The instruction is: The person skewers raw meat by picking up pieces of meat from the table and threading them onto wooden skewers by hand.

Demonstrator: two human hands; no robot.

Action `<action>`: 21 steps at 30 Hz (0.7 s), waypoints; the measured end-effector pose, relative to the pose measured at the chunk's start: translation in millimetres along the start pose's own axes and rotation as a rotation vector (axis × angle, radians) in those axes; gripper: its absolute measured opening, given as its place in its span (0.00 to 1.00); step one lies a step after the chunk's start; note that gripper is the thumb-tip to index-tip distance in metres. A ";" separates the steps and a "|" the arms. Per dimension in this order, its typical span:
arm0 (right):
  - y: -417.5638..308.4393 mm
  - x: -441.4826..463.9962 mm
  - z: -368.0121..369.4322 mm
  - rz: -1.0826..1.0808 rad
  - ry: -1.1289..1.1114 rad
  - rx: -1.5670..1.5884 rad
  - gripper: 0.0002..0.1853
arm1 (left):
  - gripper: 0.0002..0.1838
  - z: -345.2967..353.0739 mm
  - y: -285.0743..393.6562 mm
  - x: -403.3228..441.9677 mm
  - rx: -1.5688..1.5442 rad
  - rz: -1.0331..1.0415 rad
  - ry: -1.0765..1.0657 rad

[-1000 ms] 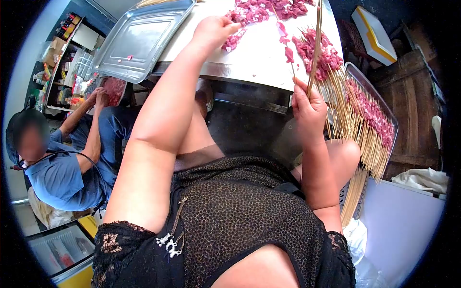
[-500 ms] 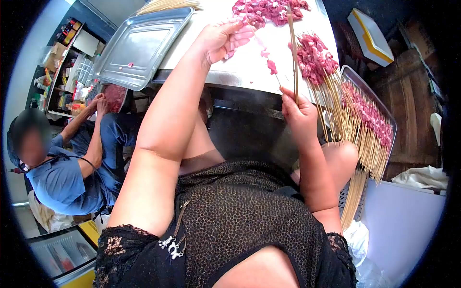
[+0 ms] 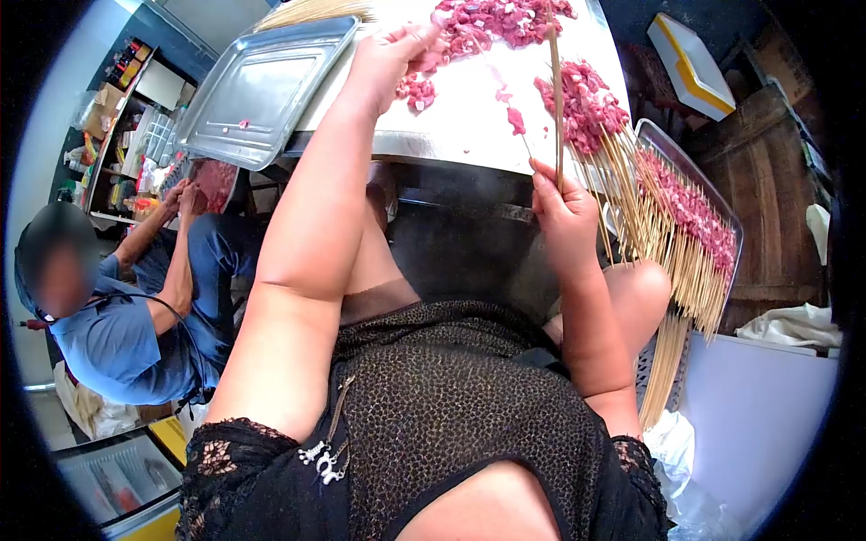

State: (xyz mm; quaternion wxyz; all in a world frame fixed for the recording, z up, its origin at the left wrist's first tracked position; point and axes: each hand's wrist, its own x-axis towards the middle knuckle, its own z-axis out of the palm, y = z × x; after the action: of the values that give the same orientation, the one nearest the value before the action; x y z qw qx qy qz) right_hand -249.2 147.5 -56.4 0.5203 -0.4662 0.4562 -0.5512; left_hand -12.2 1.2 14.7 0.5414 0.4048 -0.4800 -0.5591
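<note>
My right hand (image 3: pixel 566 215) is closed around bamboo skewers (image 3: pixel 557 108). One thinner skewer in that grip slants up to the left, with small pieces of meat (image 3: pixel 515 121) threaded on it; its upper part is washed out by glare. At the front of the large heap of raw meat (image 3: pixel 505 20), my left hand (image 3: pixel 397 59) has its fingers bent together in a pinch. What lies between them is hard to make out. Loose meat pieces (image 3: pixel 417 91) lie just below those fingers. Right of the held skewers, finished meat skewers (image 3: pixel 586 106) lie piled at the table's edge.
A metal tray (image 3: pixel 271 86) stands on the left of the white table (image 3: pixel 460 108). A second tray (image 3: pixel 738 225) on the right holds rows of meat skewers. At left sits another person (image 3: pixel 126 334), hands by a container of meat. A white-and-yellow box (image 3: pixel 693 68) stands at back right.
My left hand has moved a little left, away from the skewer, its fingers now bent beside the meat heap. My right hand keeps its grip on the skewers almost unmoved.
</note>
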 end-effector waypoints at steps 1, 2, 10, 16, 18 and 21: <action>0.3 0.2 -0.9 -0.011 0.005 -0.010 0.13 | 0.15 -1.0 1.5 -5.2 0.262 0.040 -0.059; 0.3 0.5 -1.3 -0.022 0.010 -0.021 0.13 | 0.15 -0.9 2.3 -8.0 0.524 0.080 -0.119; 4.9 4.7 -1.6 -0.012 0.020 -0.019 0.13 | 0.10 -33.7 -27.7 34.5 1.014 0.151 0.139; 8.5 6.7 -2.8 -0.014 -0.002 0.007 0.13 | 0.12 -27.0 -45.7 44.2 1.415 0.314 -0.098; 7.9 7.0 -2.0 -0.037 0.001 0.002 0.12 | 0.09 -17.6 -31.8 35.6 1.391 0.198 -0.071; 9.0 7.2 -3.2 -0.018 -0.003 -0.001 0.13 | 0.08 -2.1 -15.7 22.8 0.955 -0.023 0.071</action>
State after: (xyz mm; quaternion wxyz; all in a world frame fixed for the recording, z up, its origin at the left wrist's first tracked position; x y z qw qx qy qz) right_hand -251.2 140.0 -65.5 0.5158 -0.4714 0.4515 -0.5548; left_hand -15.5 -22.4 0.5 0.3048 0.6325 -0.6599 -0.2676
